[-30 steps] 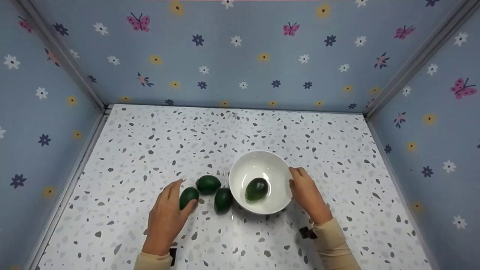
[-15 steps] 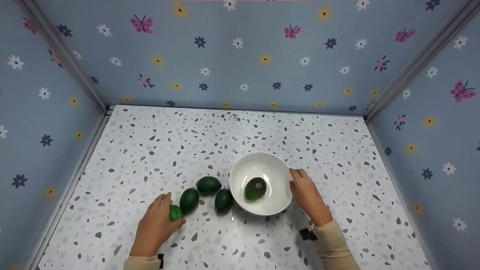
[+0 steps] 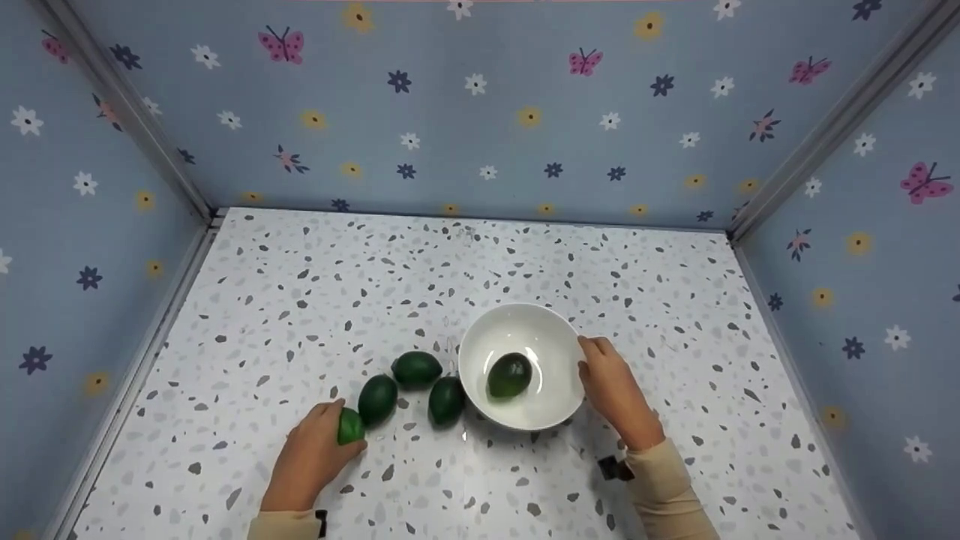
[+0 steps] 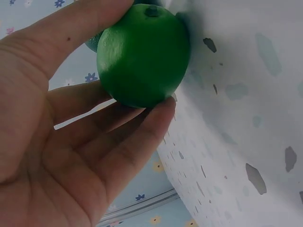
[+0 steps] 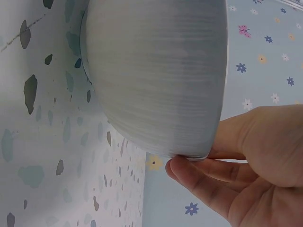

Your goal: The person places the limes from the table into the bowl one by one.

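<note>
My left hand (image 3: pixel 311 454) holds a bright green lime-like fruit (image 3: pixel 349 427) between thumb and fingers, at the left end of a group of similar fruits. In the left wrist view, this smooth fruit (image 4: pixel 144 56) shows a small stem mark and sits close to the tabletop. Darker green fruits lie beside it: one (image 3: pixel 378 400) just to its right, another (image 3: pixel 417 370) farther back, and a third (image 3: pixel 447 401) against the bowl. My right hand (image 3: pixel 616 390) pinches the rim of the white bowl (image 3: pixel 551 337) on its right side. One green fruit (image 3: pixel 510 376) lies inside the bowl.
The speckled white tabletop (image 3: pixel 390 292) bears everything. Blue walls (image 3: pixel 465 112) with printed flowers and butterflies enclose it at the back and both sides, with grey metal strips (image 3: pixel 127 112) at the corners.
My left hand has moved left and toward me, from the dark fruit to the bright green one, and its fingers have drawn in round it. The right hand and bowl stay put.
</note>
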`<state>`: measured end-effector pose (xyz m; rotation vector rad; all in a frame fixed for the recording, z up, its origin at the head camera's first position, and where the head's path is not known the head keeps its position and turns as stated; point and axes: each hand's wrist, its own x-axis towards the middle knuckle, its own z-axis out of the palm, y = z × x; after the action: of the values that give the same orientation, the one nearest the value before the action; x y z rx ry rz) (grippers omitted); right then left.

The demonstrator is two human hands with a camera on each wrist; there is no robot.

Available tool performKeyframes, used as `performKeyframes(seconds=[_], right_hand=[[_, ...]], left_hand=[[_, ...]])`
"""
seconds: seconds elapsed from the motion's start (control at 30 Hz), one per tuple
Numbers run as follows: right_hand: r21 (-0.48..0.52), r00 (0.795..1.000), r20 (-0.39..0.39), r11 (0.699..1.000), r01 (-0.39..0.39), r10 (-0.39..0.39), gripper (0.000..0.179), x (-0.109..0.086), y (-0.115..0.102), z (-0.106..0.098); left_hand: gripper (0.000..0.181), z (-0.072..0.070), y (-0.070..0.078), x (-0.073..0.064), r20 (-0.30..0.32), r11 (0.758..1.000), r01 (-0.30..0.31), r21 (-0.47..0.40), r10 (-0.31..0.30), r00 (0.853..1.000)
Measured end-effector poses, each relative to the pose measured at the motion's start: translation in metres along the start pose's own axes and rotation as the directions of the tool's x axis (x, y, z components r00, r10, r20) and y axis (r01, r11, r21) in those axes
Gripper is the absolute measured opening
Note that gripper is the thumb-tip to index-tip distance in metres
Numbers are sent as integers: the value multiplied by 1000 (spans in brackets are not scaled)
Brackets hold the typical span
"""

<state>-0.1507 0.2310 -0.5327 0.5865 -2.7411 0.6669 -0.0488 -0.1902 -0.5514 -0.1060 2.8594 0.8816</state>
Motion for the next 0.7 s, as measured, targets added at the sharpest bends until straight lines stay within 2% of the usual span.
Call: performKeyframes(seconds=[0.17,0.4,0.53,0.7], right_hand=[[-8,1000,-10,1000,12,-12,41,1,1,0],[-13,1000,-16,1000,24,-24,41,0,0,0],[-12,1000,-12,1000,16,-16,41,0,1,0],[-12,1000,-7,1000,8,-8,42,0,1,1]], left_hand=[[69,-3,2,0,2,1000,6,7,-6,1000],[69,-13,10,-3,-61,999,-49,17,50,997],[69,-19,22,-4,-107,995,-96,20,98,989],[68,-24,42,0,-154,985,-170,23,172,973]])
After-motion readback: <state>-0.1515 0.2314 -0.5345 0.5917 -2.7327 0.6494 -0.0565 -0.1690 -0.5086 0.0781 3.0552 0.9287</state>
